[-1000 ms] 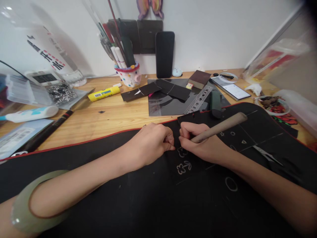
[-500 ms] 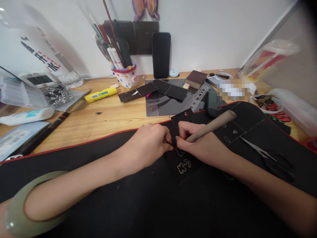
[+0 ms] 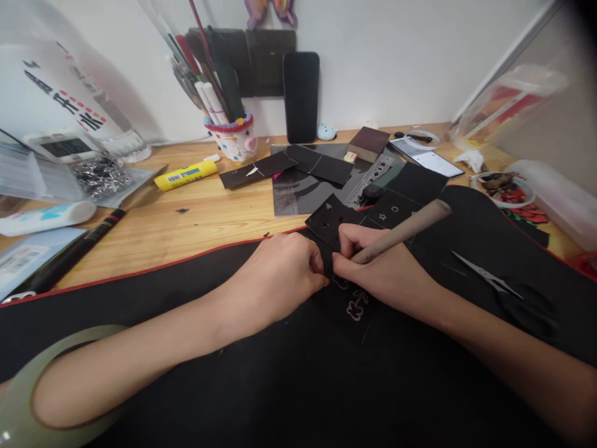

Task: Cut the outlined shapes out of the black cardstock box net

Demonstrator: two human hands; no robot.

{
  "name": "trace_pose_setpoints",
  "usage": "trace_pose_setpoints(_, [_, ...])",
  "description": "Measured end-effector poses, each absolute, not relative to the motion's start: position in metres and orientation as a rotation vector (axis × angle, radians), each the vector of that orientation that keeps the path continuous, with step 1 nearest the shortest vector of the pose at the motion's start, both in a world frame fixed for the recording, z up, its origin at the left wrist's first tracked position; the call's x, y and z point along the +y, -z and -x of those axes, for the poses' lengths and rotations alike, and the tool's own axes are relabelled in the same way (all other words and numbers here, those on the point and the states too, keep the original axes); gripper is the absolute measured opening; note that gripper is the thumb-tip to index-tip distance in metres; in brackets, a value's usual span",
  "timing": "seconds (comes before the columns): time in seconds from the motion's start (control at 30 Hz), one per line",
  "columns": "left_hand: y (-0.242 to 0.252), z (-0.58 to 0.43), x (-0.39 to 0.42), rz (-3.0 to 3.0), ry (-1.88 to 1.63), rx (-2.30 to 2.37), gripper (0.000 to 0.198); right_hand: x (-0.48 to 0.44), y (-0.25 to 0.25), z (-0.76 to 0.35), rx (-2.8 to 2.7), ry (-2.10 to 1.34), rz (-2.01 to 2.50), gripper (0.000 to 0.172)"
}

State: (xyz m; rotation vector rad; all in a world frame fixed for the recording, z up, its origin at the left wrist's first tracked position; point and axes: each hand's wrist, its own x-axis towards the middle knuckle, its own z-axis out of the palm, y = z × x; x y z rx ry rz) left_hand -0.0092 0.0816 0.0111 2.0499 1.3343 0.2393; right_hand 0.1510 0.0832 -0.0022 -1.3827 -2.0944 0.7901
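Observation:
My left hand (image 3: 291, 264) is closed, fingertips pinching the edge of a black paper strip (image 3: 326, 219). Small cut-out shapes show at the strip's far end, and a pale outlined flower (image 3: 355, 306) near its close end. A thick grey-beige pen-shaped tool (image 3: 403, 231) is gripped in my right hand (image 3: 373, 264), just right of the left. Its tip is hidden behind my fingers, so I cannot tell whether it is a pen or a craft knife. Another black paper piece (image 3: 389, 208) with a star and circle drawn on it lies beyond my right hand.
Scissors (image 3: 487, 274) lie on the black mat (image 3: 186, 386) at right. Behind are black paper strips (image 3: 259, 169), a stencil ruler (image 3: 373, 180), a leaning phone (image 3: 301, 96), a pen cup (image 3: 233, 140) and a yellow glue stick (image 3: 185, 175). A bottle (image 3: 88, 106) stands left.
The pinched strip has turned: its far end moved left, its flower end right. The star-marked piece has swung away from me, off the scissors. Both hands stay nearly in place; the view shifted slightly.

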Motion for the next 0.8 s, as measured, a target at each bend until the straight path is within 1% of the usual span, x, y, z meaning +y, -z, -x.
trace_pose_setpoints(0.23, [-0.011, 0.010, 0.084, -2.112, -0.248, 1.275, 0.009, 0.085, 0.005, -0.153, -2.056, -0.850, 1.388, 0.023])
trace_pose_setpoints(0.5, [-0.004, 0.013, 0.090, -1.895, -0.255, 1.204, 0.011, 0.088, 0.004, -0.153, -2.046, -0.880, 1.376, 0.023])
trace_pose_setpoints(0.63, [-0.006, 0.015, 0.093, -1.862, -0.176, 1.152, 0.012, 0.091, 0.000, -0.155, -2.126, -0.959, 1.299, 0.022])
trace_pose_setpoints(0.8, [-0.016, 0.014, 0.091, -2.117, -0.105, 1.208, 0.009, 0.095, 0.001, -0.157, -2.133, -1.031, 1.267, 0.021])
